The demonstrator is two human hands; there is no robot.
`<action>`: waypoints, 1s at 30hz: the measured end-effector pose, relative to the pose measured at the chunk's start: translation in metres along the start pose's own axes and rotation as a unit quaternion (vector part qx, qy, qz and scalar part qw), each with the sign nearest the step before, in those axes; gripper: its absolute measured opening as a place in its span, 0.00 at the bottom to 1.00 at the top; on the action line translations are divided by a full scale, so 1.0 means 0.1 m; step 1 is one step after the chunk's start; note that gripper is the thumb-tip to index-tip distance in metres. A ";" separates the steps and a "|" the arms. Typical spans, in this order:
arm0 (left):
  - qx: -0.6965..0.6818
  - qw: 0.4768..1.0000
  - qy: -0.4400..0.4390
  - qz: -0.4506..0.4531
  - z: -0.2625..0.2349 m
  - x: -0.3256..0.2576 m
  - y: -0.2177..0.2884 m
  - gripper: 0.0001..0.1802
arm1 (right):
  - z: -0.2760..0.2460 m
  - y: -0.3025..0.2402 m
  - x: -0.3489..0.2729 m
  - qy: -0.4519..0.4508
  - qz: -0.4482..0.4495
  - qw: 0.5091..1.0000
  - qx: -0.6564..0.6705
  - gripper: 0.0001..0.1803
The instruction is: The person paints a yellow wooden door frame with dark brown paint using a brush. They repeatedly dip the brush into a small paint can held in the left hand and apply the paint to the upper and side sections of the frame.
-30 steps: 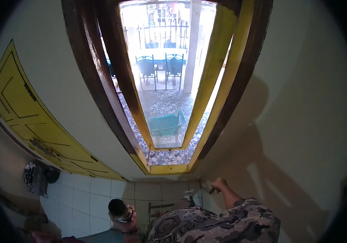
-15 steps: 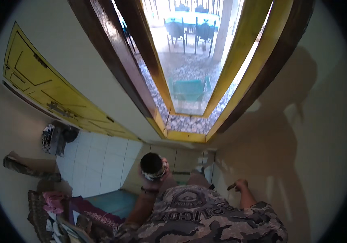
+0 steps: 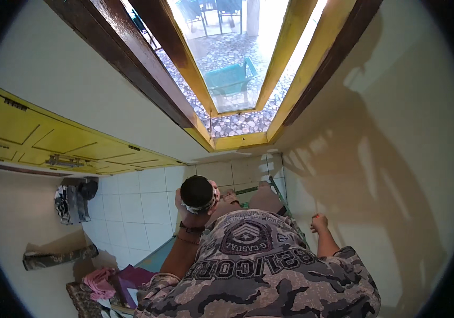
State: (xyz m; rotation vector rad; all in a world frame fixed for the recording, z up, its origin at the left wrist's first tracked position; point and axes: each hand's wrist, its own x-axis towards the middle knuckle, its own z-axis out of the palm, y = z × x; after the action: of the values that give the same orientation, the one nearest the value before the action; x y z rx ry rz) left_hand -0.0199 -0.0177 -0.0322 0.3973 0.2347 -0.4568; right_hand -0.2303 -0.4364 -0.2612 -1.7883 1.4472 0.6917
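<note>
Now | left hand point(image 3: 183, 204) fingers wrap dark round object point(image 3: 197, 194) | right hand point(image 3: 319, 222) seemingly fisted, empty

Glossy white floor tiles point(image 3: 131, 206), varnished dark wooden window frame point(image 3: 131, 58) (yellow painted inside), cloth camouflage shirt point(image 3: 269, 275).

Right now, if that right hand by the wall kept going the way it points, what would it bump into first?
Probably the cream wall: the right hand is a closed fist right beside it, though depth is hard to judge.

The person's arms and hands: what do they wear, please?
Both arms have short sleeves of a grey camouflage shirt; the forearms are bare. The left wrist carries dark bead-like bracelets. The left hand and right hand wear no gloves.
</note>
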 end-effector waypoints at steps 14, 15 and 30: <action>0.028 0.997 -0.055 -0.036 -0.01 0.33 -0.04 0.43 | 0.58 1.12 0.56 0.072 -0.096 0.990 0.070 0.09; 0.044 0.997 -0.052 -0.028 0.11 0.38 -0.06 0.43 | 0.47 0.92 0.43 0.071 -0.070 0.988 0.115 0.09; 0.087 0.988 -0.120 -0.033 0.38 0.85 -0.28 0.36 | -0.11 0.01 0.13 0.065 -0.136 0.911 0.383 0.13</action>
State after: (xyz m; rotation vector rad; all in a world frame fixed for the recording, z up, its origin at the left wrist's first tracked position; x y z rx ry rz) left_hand 0.0461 -0.0893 -0.0329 0.5017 -0.0265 -0.5883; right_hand -0.2292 -0.4529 -0.2651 -1.3662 1.2634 -0.1504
